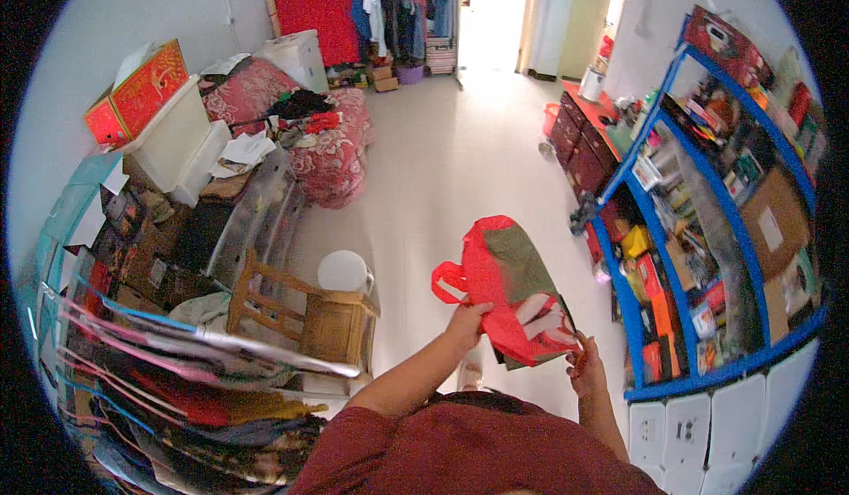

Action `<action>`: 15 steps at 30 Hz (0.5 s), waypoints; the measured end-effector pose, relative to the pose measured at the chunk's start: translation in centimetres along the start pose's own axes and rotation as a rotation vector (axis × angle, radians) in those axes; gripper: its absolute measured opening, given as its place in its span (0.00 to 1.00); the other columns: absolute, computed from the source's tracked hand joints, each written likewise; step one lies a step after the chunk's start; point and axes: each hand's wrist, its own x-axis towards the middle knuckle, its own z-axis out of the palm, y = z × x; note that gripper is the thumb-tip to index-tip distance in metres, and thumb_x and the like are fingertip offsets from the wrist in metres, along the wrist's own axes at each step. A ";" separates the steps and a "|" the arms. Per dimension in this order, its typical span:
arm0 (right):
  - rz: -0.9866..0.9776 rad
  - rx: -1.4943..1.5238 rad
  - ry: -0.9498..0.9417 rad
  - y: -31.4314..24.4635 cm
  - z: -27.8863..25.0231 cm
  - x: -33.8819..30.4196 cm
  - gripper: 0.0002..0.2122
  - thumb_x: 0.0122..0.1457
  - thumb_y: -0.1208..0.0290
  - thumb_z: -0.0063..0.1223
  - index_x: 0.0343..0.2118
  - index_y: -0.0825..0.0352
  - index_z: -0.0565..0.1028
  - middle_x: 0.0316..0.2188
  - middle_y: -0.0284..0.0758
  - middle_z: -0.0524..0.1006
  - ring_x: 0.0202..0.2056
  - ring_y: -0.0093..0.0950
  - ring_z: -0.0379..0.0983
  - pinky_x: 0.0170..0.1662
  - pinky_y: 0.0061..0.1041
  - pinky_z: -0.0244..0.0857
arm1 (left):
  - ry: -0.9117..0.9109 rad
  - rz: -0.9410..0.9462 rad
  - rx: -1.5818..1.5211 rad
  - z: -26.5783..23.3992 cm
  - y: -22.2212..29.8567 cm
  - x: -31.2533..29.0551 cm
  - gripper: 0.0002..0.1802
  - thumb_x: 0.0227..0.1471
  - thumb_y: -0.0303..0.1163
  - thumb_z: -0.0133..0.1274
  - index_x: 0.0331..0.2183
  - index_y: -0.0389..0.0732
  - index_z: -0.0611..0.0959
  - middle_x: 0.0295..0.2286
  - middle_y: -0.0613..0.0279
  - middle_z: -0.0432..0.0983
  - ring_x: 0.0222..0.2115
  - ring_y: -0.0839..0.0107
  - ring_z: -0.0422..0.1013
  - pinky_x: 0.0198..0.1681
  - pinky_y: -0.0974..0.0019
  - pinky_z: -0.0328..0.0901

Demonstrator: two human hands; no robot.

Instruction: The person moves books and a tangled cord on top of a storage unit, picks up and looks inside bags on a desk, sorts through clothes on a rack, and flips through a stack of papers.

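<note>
A red and dark green cloth bag (500,270) with a pale printed shape hangs before me, its red loop handle sticking out on the left. My left hand (467,323) grips the bag's left edge near that handle, fingers closed on the fabric. At the bag's lower right edge my right hand (585,360) pinches the rim with thumb and fingers. Beneath the bag is the pale tiled floor (416,177).
To my left stand a wooden chair (340,327), a white round-topped bucket (343,271) and hanging clothes (221,424). A blue shelf rack (747,239) full of goods is on my right. Farther off are a floral-covered sofa (340,163) and a bright doorway (495,18).
</note>
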 end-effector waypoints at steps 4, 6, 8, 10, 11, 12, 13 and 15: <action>0.072 -0.260 -0.222 -5.0 6.4 9.4 0.25 0.51 0.48 0.38 0.45 0.62 0.62 0.24 0.27 0.71 0.20 0.14 0.63 0.17 0.11 0.49 | 0.094 0.031 -0.002 -2.5 4.7 5.9 0.21 0.39 0.21 0.47 0.40 0.40 0.66 0.36 0.59 0.67 0.36 0.63 0.66 0.39 0.61 0.64; 0.083 -0.558 -0.357 -6.9 10.2 13.3 0.22 0.52 0.51 0.37 0.43 0.64 0.64 0.26 0.28 0.72 0.21 0.15 0.64 0.19 0.12 0.54 | 0.205 -0.004 0.044 -2.1 7.2 7.7 0.20 0.40 0.21 0.47 0.40 0.41 0.66 0.36 0.59 0.67 0.36 0.63 0.66 0.40 0.60 0.63; 0.136 -0.425 -0.426 -5.8 12.8 17.8 0.16 0.51 0.60 0.42 0.39 0.66 0.66 0.27 0.31 0.72 0.25 0.18 0.67 0.26 0.15 0.61 | 0.162 0.024 -0.025 -4.5 8.6 10.3 0.20 0.40 0.21 0.47 0.40 0.41 0.66 0.36 0.59 0.67 0.36 0.63 0.66 0.40 0.61 0.63; 0.255 -0.541 -0.445 -5.3 15.6 21.9 0.12 0.49 0.70 0.46 0.36 0.69 0.67 0.28 0.32 0.72 0.28 0.21 0.69 0.33 0.18 0.63 | 0.149 0.027 -0.060 -6.3 10.8 13.0 0.22 0.41 0.22 0.46 0.42 0.38 0.65 0.37 0.57 0.67 0.38 0.61 0.65 0.43 0.58 0.61; 0.315 -0.487 -0.436 -5.0 16.6 24.2 0.11 0.46 0.74 0.49 0.34 0.71 0.68 0.28 0.33 0.71 0.29 0.22 0.68 0.33 0.19 0.63 | 0.198 0.047 -0.031 -6.9 11.9 14.4 0.22 0.41 0.23 0.46 0.43 0.38 0.65 0.37 0.57 0.67 0.38 0.61 0.65 0.42 0.58 0.61; 0.316 -0.492 -0.442 -4.9 17.7 26.1 0.11 0.46 0.74 0.49 0.34 0.71 0.68 0.28 0.33 0.71 0.29 0.22 0.68 0.33 0.19 0.63 | 0.201 0.053 -0.035 -7.4 13.0 16.1 0.22 0.41 0.23 0.46 0.43 0.38 0.65 0.37 0.57 0.67 0.38 0.61 0.65 0.42 0.58 0.61; 0.316 -0.500 -0.429 -5.0 19.6 27.7 0.11 0.46 0.73 0.49 0.34 0.70 0.68 0.28 0.33 0.71 0.29 0.22 0.68 0.33 0.19 0.63 | 0.197 0.055 -0.040 -8.1 14.4 17.9 0.21 0.42 0.23 0.46 0.42 0.39 0.66 0.36 0.57 0.68 0.37 0.61 0.66 0.42 0.59 0.61; 0.304 -0.533 -0.426 -5.9 23.0 30.5 0.12 0.46 0.73 0.50 0.35 0.69 0.68 0.28 0.33 0.71 0.29 0.22 0.68 0.34 0.20 0.63 | 0.193 0.061 -0.046 -9.3 16.9 21.3 0.21 0.42 0.24 0.46 0.42 0.39 0.66 0.36 0.57 0.68 0.36 0.61 0.66 0.41 0.59 0.62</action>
